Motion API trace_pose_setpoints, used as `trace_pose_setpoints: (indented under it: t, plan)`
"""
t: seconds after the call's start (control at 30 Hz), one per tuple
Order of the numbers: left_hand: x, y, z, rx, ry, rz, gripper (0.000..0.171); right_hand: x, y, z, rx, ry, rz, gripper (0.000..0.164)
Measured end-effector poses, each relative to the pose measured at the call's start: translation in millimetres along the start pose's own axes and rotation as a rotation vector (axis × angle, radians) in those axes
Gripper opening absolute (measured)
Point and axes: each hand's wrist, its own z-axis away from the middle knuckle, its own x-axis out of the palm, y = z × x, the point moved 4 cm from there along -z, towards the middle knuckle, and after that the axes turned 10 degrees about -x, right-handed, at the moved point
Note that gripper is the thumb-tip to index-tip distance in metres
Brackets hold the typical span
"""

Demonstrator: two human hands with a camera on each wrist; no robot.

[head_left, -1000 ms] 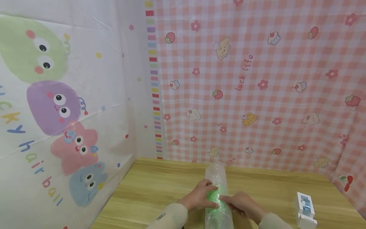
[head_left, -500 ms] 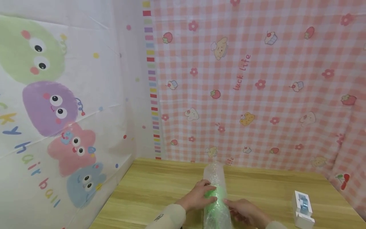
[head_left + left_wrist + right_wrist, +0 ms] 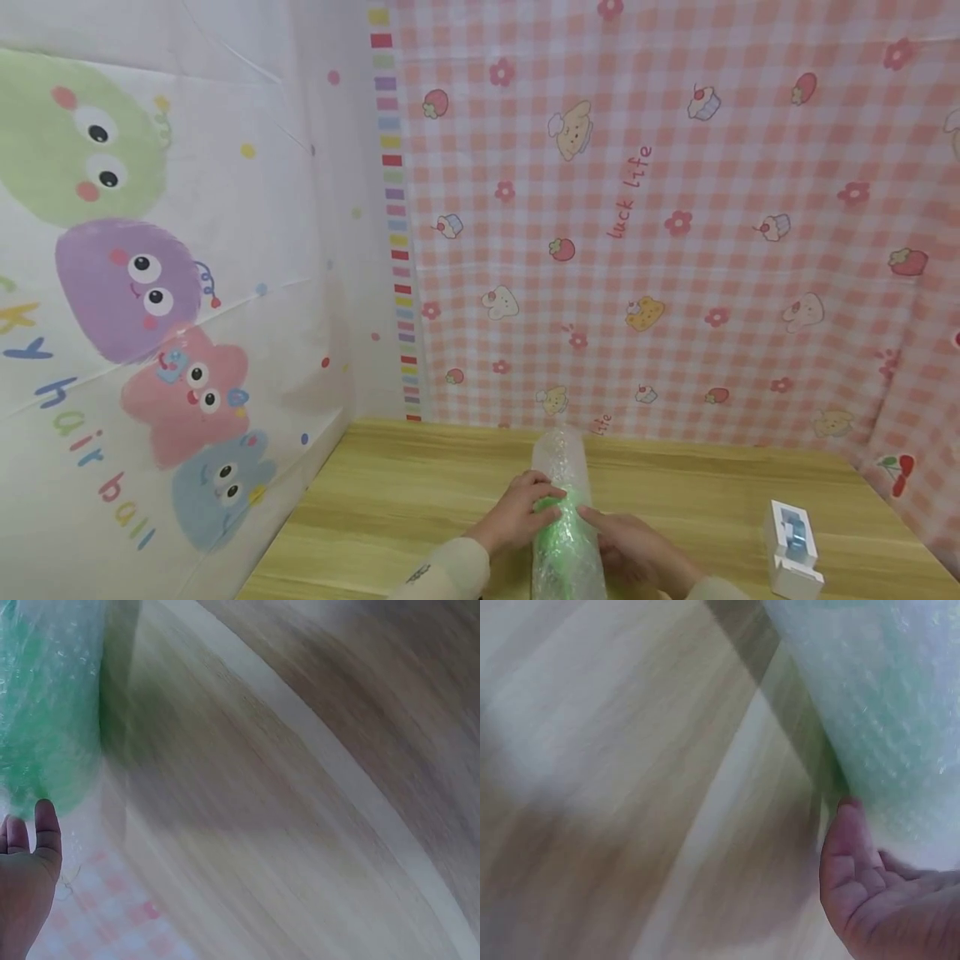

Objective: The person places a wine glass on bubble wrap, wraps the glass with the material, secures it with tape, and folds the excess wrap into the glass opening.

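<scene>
A long roll of clear bubble wrap (image 3: 561, 457), with something green (image 3: 557, 557) showing through it, lies on the table pointing away from me. From the left, my left hand (image 3: 516, 510) rests on the roll, fingers and thumb spread over its top. In the left wrist view, its fingertips lie right against the wrap (image 3: 56, 735). My right hand (image 3: 639, 546) is on the other side, its extended index finger touching the wrap's upper right; its other fingers are partly hidden beneath. The right wrist view has a fingertip of the right hand (image 3: 877, 896) at the roll's lower edge.
A white tape dispenser (image 3: 789, 577) with a blue tape roll (image 3: 797, 536) stands on the wood-grain table (image 3: 420, 467) to the right. A pink checked cloth (image 3: 525, 275) hangs behind, and a white cartoon-printed cloth (image 3: 300, 217) hangs at the left.
My right index finger slid down to the roll's right side, then came back up onto its top. My left hand stays on the wrap with its fingers shifting slightly.
</scene>
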Motion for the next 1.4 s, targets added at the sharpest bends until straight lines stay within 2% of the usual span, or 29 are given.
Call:
trace_pose_setpoints:
  t: [0.1,0.2,0.3,0.37,0.47,0.53,0.6,0.67,0.7,0.8,0.93,1.07,1.23,1.4]
  plan:
    - [-0.2,-0.6,-0.7,-0.025,0.023,0.063,0.025,3,-4,-6,0.008,0.023,0.063,0.074]
    - [1.0,-5.8,-1.5,-0.113,0.047,0.192,0.027,7,-6,-9,0.025,0.054,0.108,0.072]
    - [3.0,-14.2,-0.9,-0.250,0.077,0.331,0.045,11,-5,-10,0.046,0.043,0.073,0.075]
    - [3.9,-19.6,0.7,-0.342,0.091,0.375,0.064,12,-5,-10,0.046,0.030,0.039,0.079]
    - [6.4,-25.2,4.0,-0.446,0.055,0.385,0.087,12,-4,-10,0.051,0.023,-0.002,0.083]
    - [9.1,-27.3,5.4,-0.466,-0.010,0.388,0.085,11,-3,-10,0.056,0.029,-0.018,0.085]
    - [12.3,-27.7,6.6,-0.466,-0.071,0.428,0.076,11,-2,-10,0.055,0.035,-0.030,0.086]
    - [14.8,-27.7,7.6,-0.437,-0.111,0.476,0.066,12,-3,-10,0.055,0.049,-0.031,0.086]
    - [15.4,-27.3,7.5,-0.416,-0.124,0.502,0.060,12,-4,-10,0.057,0.060,-0.025,0.086]
    - [15.9,-27.6,8.6,-0.391,-0.124,0.545,0.061,14,-7,-9,0.071,0.111,0.000,0.086]
    - [13.1,-28.8,9.6,-0.389,-0.104,0.548,0.066,16,-10,-8,0.073,0.172,0.030,0.087]
    - [6.2,-25.3,10.4,-0.368,-0.076,0.568,0.074,17,-15,-8,0.027,0.229,0.038,0.087]
    - [-5.0,-17.2,7.5,-0.308,-0.043,0.650,0.077,15,-26,-9,-0.034,0.329,-0.042,0.083]
    - [-17.5,-8.2,2.4,-0.247,0.013,0.651,0.077,13,-39,-9,-0.097,0.350,-0.100,0.078]
